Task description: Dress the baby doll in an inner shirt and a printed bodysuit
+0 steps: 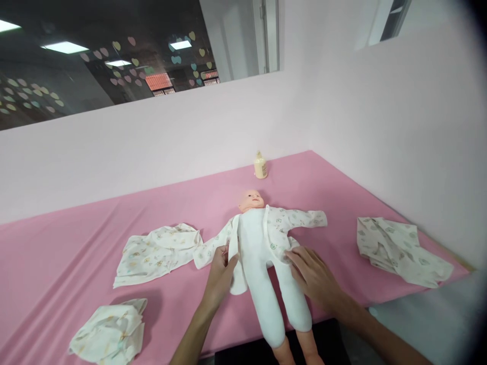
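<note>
A baby doll [252, 248] with a white cloth body lies on its back, its head toward the wall and its lower legs past the table's front edge. Both its arms are in the sleeves of a white printed baby shirt [277, 228], which hangs unfastened at the front. My left hand [222, 268] pinches the edge of the shirt's front panel on the left, thumb on top. On the other side, my right hand [310, 271] rests with bent fingers at the shirt's lower hem by the doll's hip; whether it grips the cloth is hard to see.
Beyond the doll's head stands a cream pump bottle [261, 167]. Printed baby pants [155, 256] lie to the left, a bundled printed cloth [112, 332] nearer me, and another printed garment [399, 248] at the right. Walls border the pink-covered table [182, 203] behind and right.
</note>
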`<state>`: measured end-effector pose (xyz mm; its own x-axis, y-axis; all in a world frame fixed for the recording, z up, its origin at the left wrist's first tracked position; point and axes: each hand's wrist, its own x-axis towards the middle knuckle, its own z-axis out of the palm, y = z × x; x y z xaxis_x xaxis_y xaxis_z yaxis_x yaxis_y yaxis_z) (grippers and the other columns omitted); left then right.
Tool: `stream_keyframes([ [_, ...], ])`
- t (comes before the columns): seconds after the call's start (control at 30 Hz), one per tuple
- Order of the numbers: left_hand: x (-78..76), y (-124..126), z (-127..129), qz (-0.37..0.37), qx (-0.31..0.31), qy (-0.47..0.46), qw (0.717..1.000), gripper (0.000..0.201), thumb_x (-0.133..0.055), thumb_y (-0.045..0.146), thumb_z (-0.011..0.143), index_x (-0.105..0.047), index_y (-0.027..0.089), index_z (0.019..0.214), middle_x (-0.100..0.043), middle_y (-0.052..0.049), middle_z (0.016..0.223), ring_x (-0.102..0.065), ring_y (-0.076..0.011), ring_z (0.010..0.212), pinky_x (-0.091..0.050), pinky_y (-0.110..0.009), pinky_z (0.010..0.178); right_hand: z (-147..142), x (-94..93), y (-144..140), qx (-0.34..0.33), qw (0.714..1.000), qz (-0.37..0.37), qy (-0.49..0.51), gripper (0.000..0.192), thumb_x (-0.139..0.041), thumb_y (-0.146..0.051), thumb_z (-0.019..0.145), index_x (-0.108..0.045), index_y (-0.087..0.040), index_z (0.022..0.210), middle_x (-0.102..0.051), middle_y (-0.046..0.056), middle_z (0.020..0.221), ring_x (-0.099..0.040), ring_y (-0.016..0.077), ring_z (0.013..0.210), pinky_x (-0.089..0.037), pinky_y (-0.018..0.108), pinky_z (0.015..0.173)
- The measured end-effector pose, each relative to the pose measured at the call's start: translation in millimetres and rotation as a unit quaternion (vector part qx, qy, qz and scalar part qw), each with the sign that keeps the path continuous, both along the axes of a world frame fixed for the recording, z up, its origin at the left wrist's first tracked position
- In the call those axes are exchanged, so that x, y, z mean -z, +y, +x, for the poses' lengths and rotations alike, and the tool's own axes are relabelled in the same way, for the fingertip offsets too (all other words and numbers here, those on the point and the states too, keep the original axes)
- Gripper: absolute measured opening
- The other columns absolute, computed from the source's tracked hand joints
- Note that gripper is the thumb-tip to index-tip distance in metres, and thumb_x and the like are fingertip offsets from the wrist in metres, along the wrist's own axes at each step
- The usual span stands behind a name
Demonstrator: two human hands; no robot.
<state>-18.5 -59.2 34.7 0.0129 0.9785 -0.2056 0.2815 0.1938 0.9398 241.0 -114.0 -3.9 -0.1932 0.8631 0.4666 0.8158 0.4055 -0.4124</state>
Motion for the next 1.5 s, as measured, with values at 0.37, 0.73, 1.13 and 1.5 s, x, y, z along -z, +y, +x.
stream_keyframes([
  [0.37,-27.0,-20,52,0.089,0.202,0.117,0.968,0.04,-0.044,0.041,0.093,-0.052,0.024,0.128,-0.057,-0.001,0.083,-0.053,-0.0166,0.075,-0.043,-0.027,0.066,-23,-17.9,-5,-0.101,0.985,-0.087,0.11,0.02,-0.036,-0.023,0.1,-0.055,-0.022,0.095,-0.058,0.003,0.09,-0.056,0.0172,0.083,-0.047,0.033,0.074],
  [0.73,-24.3,67,44,0.108,0.035,0.271,0.956,0.042,-0.048,0.056,0.088,-0.055,0.017,0.102,-0.065,-0.009,0.093,-0.062,-0.0222,0.082,-0.042,-0.031,0.07,-47,-62.5,107,0.111,0.984,-0.135,0.042,0.034,-0.047,-0.045,0.094,-0.057,-0.015,0.107,-0.062,0.013,0.109,-0.059,0.0239,0.099,-0.044,0.033,0.082],
  [1.13,-22.7,109,50,0.124,0.031,0.357,0.925,0.015,-0.043,0.031,0.09,-0.051,0.02,0.087,-0.064,-0.008,0.091,-0.059,-0.0225,0.083,-0.035,-0.03,0.068,-46,-54.3,163,0.138,0.972,-0.191,0.013,0.023,-0.042,-0.018,0.088,-0.065,-0.016,0.088,-0.069,0.009,0.091,-0.062,0.0201,0.085,-0.034,0.027,0.066],
  [1.5,-19.3,114,65,0.235,-0.051,0.349,0.906,0.024,-0.035,0.023,0.096,-0.055,0.017,0.107,-0.058,-0.012,0.115,-0.058,-0.0237,0.103,-0.04,-0.033,0.08,-45,-66.3,182,0.054,0.976,-0.159,0.142,0.022,-0.04,-0.016,0.081,-0.054,-0.018,0.065,-0.057,0.001,0.064,-0.052,0.0148,0.066,-0.029,0.025,0.059],
])
